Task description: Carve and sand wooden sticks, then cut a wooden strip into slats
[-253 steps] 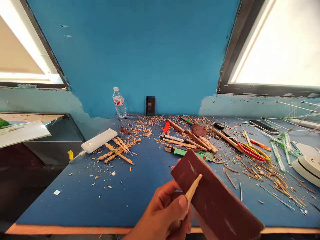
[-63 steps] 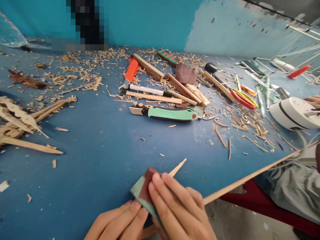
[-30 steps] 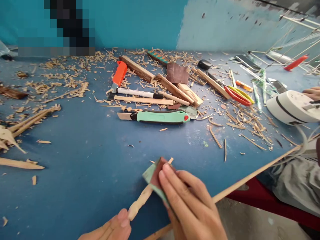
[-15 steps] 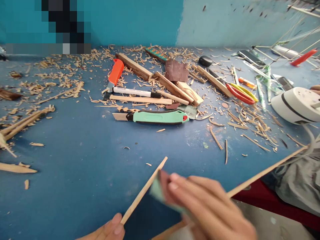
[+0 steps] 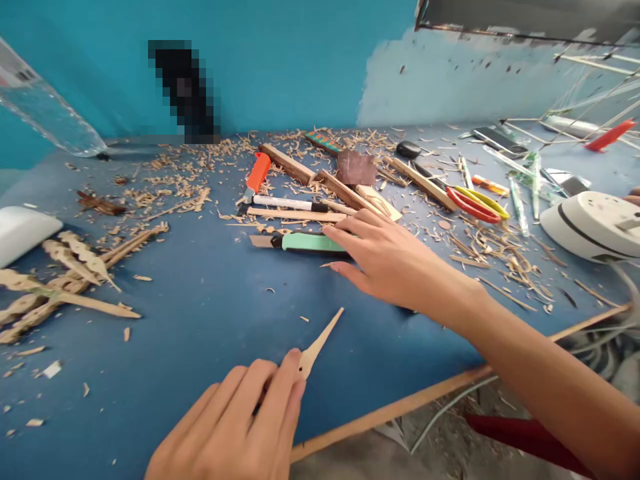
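Note:
My left hand (image 5: pixel 240 413) is closed around a small carved wooden piece (image 5: pixel 320 347). Its slim pointed end sticks out past the fingers toward the upper right, and the rest is hidden in the hand. Farther out, my right hand (image 5: pixel 390 257) reaches over the table, fingers stretched and thumb apart. Those fingers cover the rear of a mint green utility knife (image 5: pixel 310 242); I cannot tell whether they touch it. The knife's blade points left. A brown sandpaper sheet (image 5: pixel 356 168) lies behind, near wooden blocks (image 5: pixel 345 190).
Left are carved wooden pieces (image 5: pixel 80 257) and a white object (image 5: pixel 25 233). An orange-handled cutter (image 5: pixel 259 172), a marker (image 5: pixel 290 203) and wood strips lie behind the knife. To the right are scissors (image 5: pixel 475 203) and a white round device (image 5: pixel 590 227). Shavings cover much of the blue table (image 5: pixel 200 320).
My right hand has left the wooden piece and moved forward to the knife; the sandpaper it held no longer shows in it. My left hand now covers more of the wooden piece. The view has shifted.

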### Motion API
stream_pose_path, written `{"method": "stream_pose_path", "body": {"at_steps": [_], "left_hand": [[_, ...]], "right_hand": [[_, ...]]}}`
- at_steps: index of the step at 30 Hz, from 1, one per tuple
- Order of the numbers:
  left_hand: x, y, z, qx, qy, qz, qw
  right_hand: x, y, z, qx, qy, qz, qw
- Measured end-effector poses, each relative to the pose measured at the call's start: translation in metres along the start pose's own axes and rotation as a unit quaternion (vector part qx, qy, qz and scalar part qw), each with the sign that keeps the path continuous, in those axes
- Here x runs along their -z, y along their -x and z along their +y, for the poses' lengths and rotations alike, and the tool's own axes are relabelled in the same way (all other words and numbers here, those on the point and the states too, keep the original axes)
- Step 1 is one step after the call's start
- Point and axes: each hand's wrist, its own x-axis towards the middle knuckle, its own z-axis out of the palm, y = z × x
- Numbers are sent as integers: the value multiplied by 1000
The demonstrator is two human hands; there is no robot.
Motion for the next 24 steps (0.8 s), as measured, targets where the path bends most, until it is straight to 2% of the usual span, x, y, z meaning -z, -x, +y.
{"method": "stream_pose_path", "body": {"at_steps": [2,5,9,11,12,13,15,17,18,19,20,22,24], "left_hand": [[2,-7,4,6,12,-8,1000],[1,-12,7,27,55,-24,998],[4,-18,8,73,137,-48,987],[9,-20,9,125,223,-77,964],[11,-20,10,164,283,-98,940],[14,-20,10,207,354,-122,904],[19,-18,12,290,509,-162,794],[23,-16,15,345,635,-173,669],[25,-15,17,367,672,-170,621],[27,-15,19,386,692,-157,589],[28,-16,21,403,703,-138,569],[31,-18,25,420,715,-100,550],[33,-18,26,410,731,-81,539]], "right_hand": [[-6,-15,5,21,-18,-19,999],[-11,-23,9,20,-44,-18,999],[-1,-10,8,-14,-92,35,995],[8,3,5,-39,-149,64,986],[13,11,2,-49,-177,81,980],[18,20,-2,-57,-201,97,973],[26,40,-16,-61,-222,129,964],[28,61,-35,-51,-199,154,966],[26,70,-46,-43,-176,163,970],[24,79,-56,-30,-148,168,974],[20,86,-65,-20,-120,172,978],[13,95,-80,-1,-77,177,981],[6,98,-89,7,-57,180,982]]}}
